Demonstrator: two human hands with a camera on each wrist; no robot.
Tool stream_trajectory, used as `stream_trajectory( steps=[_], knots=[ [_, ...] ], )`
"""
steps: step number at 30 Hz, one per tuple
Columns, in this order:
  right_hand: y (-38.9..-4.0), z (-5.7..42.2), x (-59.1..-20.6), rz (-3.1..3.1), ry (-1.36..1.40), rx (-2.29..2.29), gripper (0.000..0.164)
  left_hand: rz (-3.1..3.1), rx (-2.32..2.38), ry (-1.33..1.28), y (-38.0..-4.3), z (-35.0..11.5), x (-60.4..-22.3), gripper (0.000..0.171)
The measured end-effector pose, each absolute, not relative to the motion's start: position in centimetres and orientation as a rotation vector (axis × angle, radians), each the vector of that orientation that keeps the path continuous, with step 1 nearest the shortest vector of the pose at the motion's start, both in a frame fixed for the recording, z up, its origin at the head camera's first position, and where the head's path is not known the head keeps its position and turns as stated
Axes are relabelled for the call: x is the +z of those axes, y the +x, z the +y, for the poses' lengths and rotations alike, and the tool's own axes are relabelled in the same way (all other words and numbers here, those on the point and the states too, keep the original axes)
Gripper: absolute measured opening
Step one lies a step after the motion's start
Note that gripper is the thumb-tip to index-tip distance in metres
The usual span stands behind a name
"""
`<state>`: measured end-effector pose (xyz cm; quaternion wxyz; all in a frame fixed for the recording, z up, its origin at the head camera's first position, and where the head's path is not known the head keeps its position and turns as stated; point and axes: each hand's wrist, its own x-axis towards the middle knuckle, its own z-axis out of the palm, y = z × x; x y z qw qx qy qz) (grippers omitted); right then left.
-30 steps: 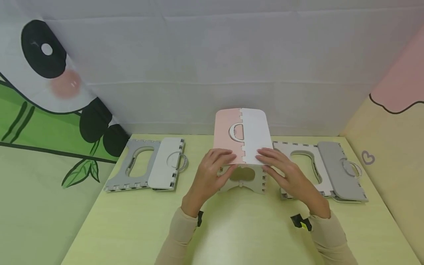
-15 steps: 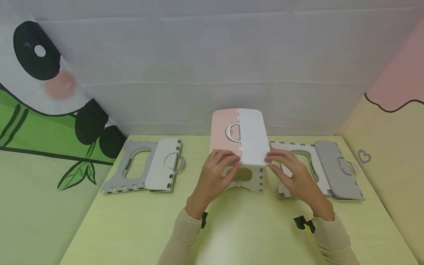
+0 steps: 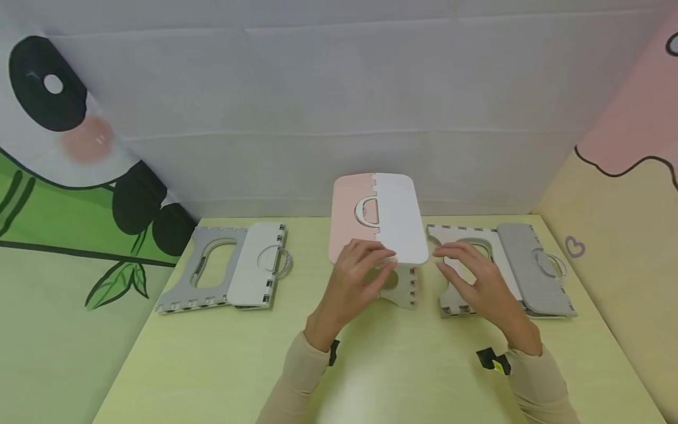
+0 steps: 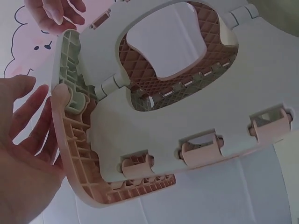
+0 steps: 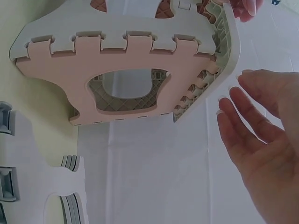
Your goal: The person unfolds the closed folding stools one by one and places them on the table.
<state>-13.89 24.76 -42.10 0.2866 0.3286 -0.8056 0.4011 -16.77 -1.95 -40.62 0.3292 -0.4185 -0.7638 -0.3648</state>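
Observation:
A pink-and-white folding step stool (image 3: 399, 218) stands unfolded at the back middle of the table, its top level and its small handle lying flat. My left hand (image 3: 354, 280) is at the stool's front edge, fingertips over the pink and white halves near the seam. In the left wrist view its fingers (image 4: 35, 119) lie loosely along the outside of the stool's rim, thumb apart from it. My right hand (image 3: 479, 282) hovers just right of the stool's front corner. The right wrist view shows its relaxed fingers (image 5: 240, 112) apart from the stool and holding nothing.
A grey-and-white folded stool (image 3: 249, 265) lies flat at the left. Another folded stool (image 3: 532, 268), white and grey, lies at the right, partly beneath my right hand in the head view. A pale curtain (image 3: 318, 106) hangs behind the table (image 3: 212, 371).
My right hand has come off the stool's front edge and moved right. My left hand has slid right along that edge, toward the white half. The stool stays standing.

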Motion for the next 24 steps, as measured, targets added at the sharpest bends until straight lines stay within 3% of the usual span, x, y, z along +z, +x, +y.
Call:
stream_trajectory(
  steps=[6, 24],
  knots=[
    [-13.4, 25.5, -42.6, -2.241, 0.765, 1.036, 0.042, -2.016, -0.926, -1.118, -16.6, -1.3, -40.5, 0.016],
    [-13.1, 27.8, -44.0, -2.24, 0.66, 0.996, 0.043, -1.991, -0.803, -1.222, -16.2, 2.0, -40.4, 0.013]
  ],
)
